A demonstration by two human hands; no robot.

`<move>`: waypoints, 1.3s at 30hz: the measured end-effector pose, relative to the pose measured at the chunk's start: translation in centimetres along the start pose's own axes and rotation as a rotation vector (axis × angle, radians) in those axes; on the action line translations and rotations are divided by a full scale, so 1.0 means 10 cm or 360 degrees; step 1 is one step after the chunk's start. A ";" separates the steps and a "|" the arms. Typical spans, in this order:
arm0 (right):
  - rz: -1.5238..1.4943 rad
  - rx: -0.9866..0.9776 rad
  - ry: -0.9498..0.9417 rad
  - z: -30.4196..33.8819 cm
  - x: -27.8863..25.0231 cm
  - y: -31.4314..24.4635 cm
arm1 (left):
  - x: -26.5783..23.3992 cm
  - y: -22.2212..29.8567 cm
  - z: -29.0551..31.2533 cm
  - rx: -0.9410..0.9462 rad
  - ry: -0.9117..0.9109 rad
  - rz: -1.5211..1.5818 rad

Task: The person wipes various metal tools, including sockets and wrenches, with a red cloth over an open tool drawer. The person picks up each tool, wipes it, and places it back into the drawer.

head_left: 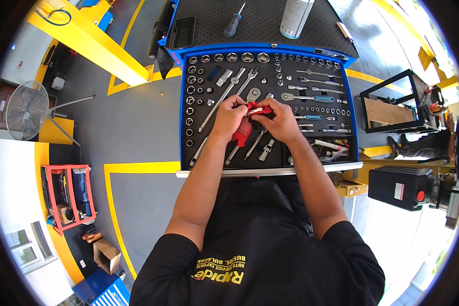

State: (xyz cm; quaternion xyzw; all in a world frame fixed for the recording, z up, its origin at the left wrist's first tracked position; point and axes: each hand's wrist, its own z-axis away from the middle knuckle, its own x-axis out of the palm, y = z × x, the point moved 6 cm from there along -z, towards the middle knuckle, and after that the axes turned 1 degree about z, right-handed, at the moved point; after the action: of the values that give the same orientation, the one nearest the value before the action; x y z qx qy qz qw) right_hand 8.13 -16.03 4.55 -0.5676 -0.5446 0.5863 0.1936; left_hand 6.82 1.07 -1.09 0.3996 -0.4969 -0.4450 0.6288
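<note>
Over the open tool drawer (pixel 270 164), my left hand (pixel 228 121) and my right hand (pixel 281 124) are close together, fingers pinched on a red cloth (pixel 243 133). Part of the cloth hangs below my fingers. A small pale piece shows between my fingertips; I cannot make out what it is. Just beyond my hands lies a chrome ratchet head (pixel 253 95). Long chrome bars (pixel 215 109) lie to the left of my left hand. A universal joint (pixel 265 150) rests in the foam below my hands.
Sockets (pixel 190 100) line the drawer's left side, and a blue-handled ratchet (pixel 321 98) lies at right. On the cabinet top are a screwdriver (pixel 233 25), a phone (pixel 182 32) and a spray can (pixel 295 19). A yellow post (pixel 97 43) and a fan (pixel 27 110) stand left.
</note>
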 end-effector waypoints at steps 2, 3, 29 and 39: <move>0.0073 0.0156 -0.0042 0.00 0.01 0.01 | -0.01 -0.01 -0.02 -0.0099 -0.0033 0.0079; 0.0122 0.0274 -0.0089 -0.01 0.00 0.01 | -0.02 -0.02 -0.01 -0.0150 -0.0049 0.0120; 0.0053 0.0026 -0.0077 0.00 -0.01 0.04 | -0.01 0.01 -0.01 -0.0044 -0.0077 0.0007; 0.0082 0.0142 -0.0011 -0.01 0.00 0.05 | 0.00 0.01 0.01 -0.0055 -0.0065 0.0037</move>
State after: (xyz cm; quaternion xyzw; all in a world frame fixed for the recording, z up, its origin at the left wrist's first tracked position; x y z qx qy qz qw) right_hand 8.38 -16.17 4.16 -0.5704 -0.5037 0.6167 0.2016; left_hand 6.79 1.10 -0.95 0.3737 -0.5065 -0.4544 0.6303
